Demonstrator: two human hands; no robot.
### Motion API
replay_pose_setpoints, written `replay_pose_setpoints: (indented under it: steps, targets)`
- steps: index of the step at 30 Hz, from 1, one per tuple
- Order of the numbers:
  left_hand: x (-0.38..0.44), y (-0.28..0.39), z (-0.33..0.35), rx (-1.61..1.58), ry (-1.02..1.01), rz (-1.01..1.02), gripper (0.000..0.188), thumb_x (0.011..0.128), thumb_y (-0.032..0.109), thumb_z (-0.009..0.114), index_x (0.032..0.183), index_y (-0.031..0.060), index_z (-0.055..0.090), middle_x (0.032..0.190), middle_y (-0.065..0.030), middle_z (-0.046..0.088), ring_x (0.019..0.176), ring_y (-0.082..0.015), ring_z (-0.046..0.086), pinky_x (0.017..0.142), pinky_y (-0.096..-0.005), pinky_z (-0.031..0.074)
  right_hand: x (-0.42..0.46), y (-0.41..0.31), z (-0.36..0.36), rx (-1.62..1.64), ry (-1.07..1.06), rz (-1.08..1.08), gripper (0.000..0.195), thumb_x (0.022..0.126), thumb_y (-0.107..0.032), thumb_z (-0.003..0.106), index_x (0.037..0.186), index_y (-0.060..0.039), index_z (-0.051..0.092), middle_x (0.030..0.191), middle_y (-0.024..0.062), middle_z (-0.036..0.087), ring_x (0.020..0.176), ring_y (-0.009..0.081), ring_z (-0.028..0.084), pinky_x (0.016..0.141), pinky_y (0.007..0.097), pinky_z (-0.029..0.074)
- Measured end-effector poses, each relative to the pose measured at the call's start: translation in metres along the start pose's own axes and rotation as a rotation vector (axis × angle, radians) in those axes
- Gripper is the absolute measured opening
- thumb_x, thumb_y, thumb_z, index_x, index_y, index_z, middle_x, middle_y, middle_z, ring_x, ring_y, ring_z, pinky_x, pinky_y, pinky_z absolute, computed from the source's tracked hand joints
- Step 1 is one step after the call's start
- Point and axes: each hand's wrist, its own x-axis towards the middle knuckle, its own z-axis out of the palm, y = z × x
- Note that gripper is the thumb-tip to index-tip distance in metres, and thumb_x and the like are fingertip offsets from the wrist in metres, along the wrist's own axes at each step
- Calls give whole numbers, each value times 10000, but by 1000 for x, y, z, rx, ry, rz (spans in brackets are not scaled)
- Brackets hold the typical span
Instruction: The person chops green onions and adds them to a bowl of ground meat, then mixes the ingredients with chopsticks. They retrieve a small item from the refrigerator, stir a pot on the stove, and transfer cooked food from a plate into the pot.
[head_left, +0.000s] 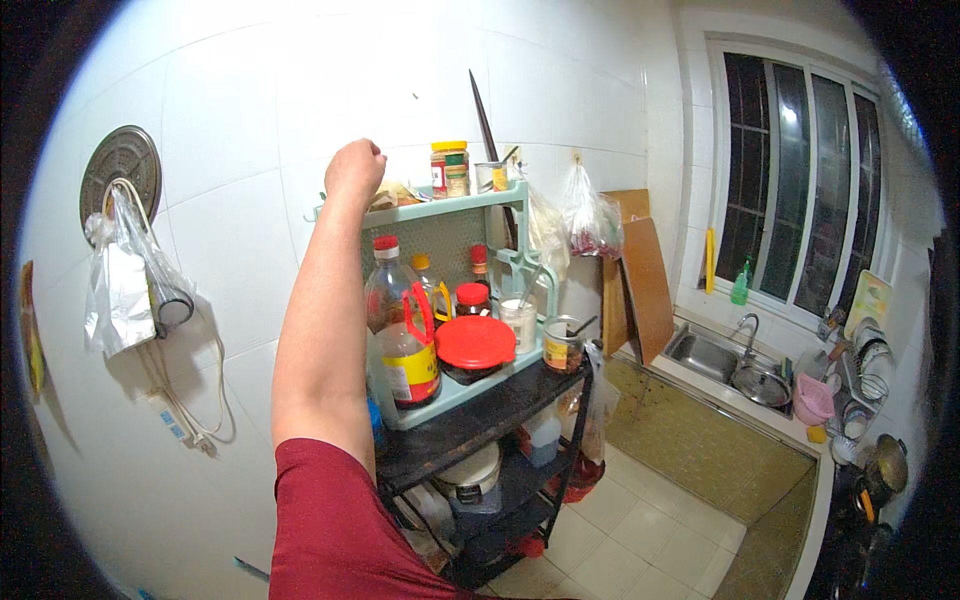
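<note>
My left hand (355, 171) is raised above the left end of the top tier of a pale green plastic shelf (450, 204). Its fingers curl away from me, so whether they hold anything is hidden. Just below and right of it lie some crumpled packets (397, 195). Farther right on that tier stand a yellow-lidded spice jar (450, 171) and a small jar with a spoon (491, 178). Under the tier, beside my forearm, are a red-capped plastic bottle (405, 360), a red-lidded tub (475, 343) and a white jar (517, 319). My right hand is out of view.
A black metal rack (480, 401) carries the green shelf. At left, a plastic bag (124, 292) and a round metal steamer plate (120, 172) hang on the tiled wall. Rightward are leaning boards (646, 289), a sink (701, 354) and a dark stove (847, 517).
</note>
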Motion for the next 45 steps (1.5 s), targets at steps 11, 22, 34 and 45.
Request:
replay_pose_setpoints:
  steps: [11, 22, 34, 45]
  targets:
    - [-2, 14, 19, 424, -193, -73, 326, 731, 297, 672, 949, 54, 674, 986, -154, 651, 915, -285, 635, 781, -381, 503, 40, -57, 68, -146, -141, -53, 460, 928, -323, 460, 1331, -102, 425, 1396, 125, 315, 1242, 271, 331, 933, 360, 389]
    - [-41, 71, -30, -705, 151, 40, 385, 860, 73, 477, 1241, 24, 450, 904, -118, 615, 763, -182, 627, 672, -318, 518, 15, -78, 65, -261, -82, -177, 388, 913, -243, 500, 1256, -63, 495, 1281, 149, 482, 1121, 281, 495, 865, 354, 432]
    - [-351, 256, 15, -2050, -1200, 238, 319, 866, 79, 524, 1159, 117, 405, 1023, -37, 549, 905, -148, 572, 735, -333, 532, 4, -108, 39, -416, 53, -907, 214, 854, -74, 568, 1041, 26, 592, 959, 141, 644, 845, 204, 640, 736, 298, 503]
    - [-716, 319, -42, -1818, -2543, 267, 365, 867, -9, 495, 1194, 98, 374, 1081, -46, 538, 995, -157, 544, 833, -309, 475, -44, -63, -56, 237, 76, -518, 239, 894, -146, 554, 1091, -20, 600, 849, -22, 602, 741, 46, 516, 652, 207, 425]
